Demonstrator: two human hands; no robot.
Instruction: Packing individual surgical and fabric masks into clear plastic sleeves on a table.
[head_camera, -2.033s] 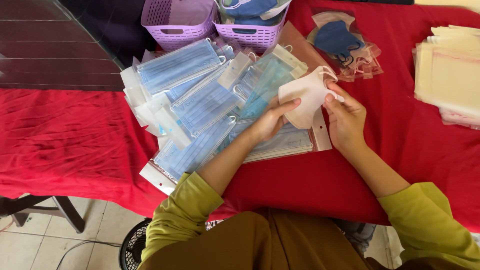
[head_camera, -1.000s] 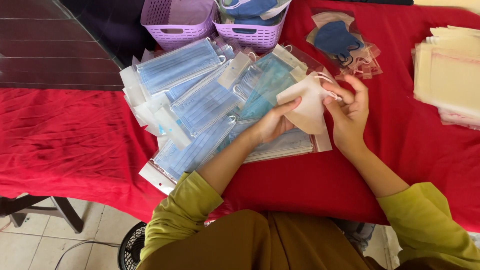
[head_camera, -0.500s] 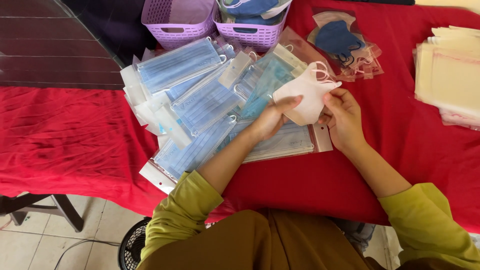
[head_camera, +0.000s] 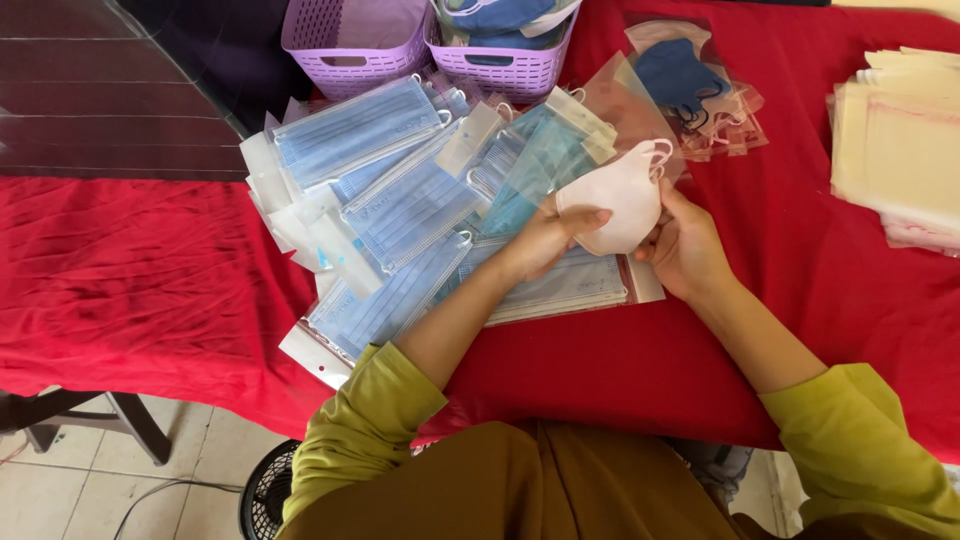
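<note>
Two purple baskets (head_camera: 345, 40) stand beyond bagged blue masks (head_camera: 400, 200) near the pink mask (head_camera: 615, 200).

Pale pink mask (head_camera: 618, 205), blue packs (head_camera: 400, 200), red cloth (head_camera: 140, 270), lilac baskets (head_camera: 345, 45).

Clear flat packets of blue masks (head_camera: 400, 200) are heaped at the table's middle; cream packets (head_camera: 900, 150) are stacked far right.

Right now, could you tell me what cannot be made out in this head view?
- Pale pink mask: its underside, hidden by the left hand and right hand.
- Purple baskets: tops cut by the frame edge.
- Cream stack: cut by the right edge.
</note>
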